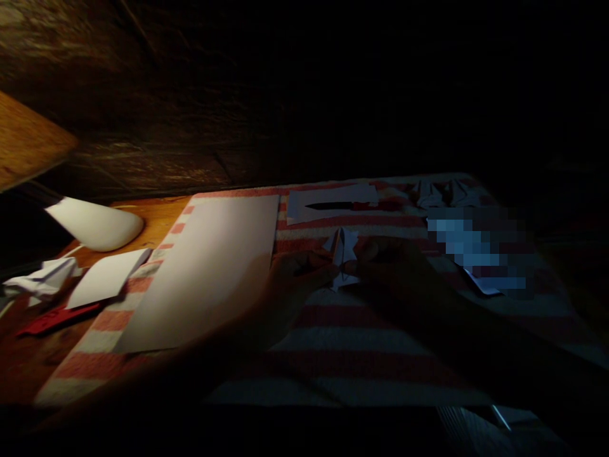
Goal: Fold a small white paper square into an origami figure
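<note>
A small piece of folded white paper [343, 257], with pointed corners and a crease down its middle, is held between my two hands above the striped cloth. My left hand [297, 279] pinches its left side between thumb and fingers. On the right side, my right hand [387, 263] grips the paper, though deep shadow hides most of its fingers. A large white sheet [214, 260] lies flat on the cloth, left of my hands and partly under my left hand's shadow. Beyond the folded paper, a knife [342, 206] with a dark blade rests on a smaller paper sheet [299, 212].
A red-and-white striped cloth [361, 368] covers the wooden table. Two folded paper shapes [428, 192] stand at the back right, near a lit phone [476, 254]. At left are a lamp [99, 222], crumpled-looking folded paper [45, 279], a small sheet [107, 276] and a red object [57, 319].
</note>
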Action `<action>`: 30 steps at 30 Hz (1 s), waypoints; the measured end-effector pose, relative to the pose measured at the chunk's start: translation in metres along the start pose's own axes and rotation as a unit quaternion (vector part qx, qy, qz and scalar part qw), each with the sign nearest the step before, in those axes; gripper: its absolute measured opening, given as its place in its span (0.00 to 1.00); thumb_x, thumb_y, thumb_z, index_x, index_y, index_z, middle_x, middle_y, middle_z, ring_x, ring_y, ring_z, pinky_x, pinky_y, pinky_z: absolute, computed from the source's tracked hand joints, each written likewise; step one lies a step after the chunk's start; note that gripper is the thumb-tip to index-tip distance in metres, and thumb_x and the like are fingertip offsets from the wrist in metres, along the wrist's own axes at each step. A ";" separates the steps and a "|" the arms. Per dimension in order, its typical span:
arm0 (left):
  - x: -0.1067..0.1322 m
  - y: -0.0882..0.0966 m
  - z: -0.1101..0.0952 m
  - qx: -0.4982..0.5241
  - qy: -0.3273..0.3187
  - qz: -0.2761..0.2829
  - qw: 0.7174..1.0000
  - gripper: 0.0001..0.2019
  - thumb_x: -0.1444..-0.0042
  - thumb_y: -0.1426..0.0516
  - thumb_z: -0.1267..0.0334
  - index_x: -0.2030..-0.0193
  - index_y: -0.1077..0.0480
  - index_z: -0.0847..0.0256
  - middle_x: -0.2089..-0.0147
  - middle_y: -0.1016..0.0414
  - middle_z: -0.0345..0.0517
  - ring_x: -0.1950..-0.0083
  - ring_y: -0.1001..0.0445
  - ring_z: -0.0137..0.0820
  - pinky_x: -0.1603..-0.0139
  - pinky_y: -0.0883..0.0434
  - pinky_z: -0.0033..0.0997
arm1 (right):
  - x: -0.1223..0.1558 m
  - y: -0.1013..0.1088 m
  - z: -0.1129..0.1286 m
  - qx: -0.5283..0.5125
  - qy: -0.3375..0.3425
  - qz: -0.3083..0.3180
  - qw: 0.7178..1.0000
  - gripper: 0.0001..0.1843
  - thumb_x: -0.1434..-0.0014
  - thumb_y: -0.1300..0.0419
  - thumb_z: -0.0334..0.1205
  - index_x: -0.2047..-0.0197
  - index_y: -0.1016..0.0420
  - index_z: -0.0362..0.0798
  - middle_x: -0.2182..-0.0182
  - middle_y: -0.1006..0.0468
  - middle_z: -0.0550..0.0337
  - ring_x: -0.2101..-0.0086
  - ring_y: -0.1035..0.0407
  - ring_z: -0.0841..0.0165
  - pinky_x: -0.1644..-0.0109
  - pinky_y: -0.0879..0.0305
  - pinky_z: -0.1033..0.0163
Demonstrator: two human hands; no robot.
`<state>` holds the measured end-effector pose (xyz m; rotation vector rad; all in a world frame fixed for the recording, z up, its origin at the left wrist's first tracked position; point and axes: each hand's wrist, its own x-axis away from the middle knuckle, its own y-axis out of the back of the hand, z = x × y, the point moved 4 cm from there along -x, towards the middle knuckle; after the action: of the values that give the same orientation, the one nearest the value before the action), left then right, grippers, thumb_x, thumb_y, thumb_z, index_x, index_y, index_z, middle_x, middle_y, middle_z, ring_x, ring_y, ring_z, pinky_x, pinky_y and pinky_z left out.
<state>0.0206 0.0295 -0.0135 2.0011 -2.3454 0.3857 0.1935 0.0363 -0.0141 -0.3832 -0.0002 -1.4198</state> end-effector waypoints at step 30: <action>-0.006 0.011 0.004 -0.002 0.000 -0.038 0.999 0.14 0.58 0.27 0.66 0.69 0.27 0.63 0.70 0.20 0.42 0.69 0.23 0.29 0.67 0.26 0.27 | 0.001 -0.004 0.009 0.082 -0.016 0.123 0.989 0.14 0.52 0.24 0.44 0.71 0.21 0.45 0.72 0.24 0.63 0.72 0.34 0.74 0.69 0.40 0.66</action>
<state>0.0118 0.0360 -0.0200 2.0818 -2.2608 0.3776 0.1916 0.0377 -0.0041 -0.2602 -0.0924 -1.1601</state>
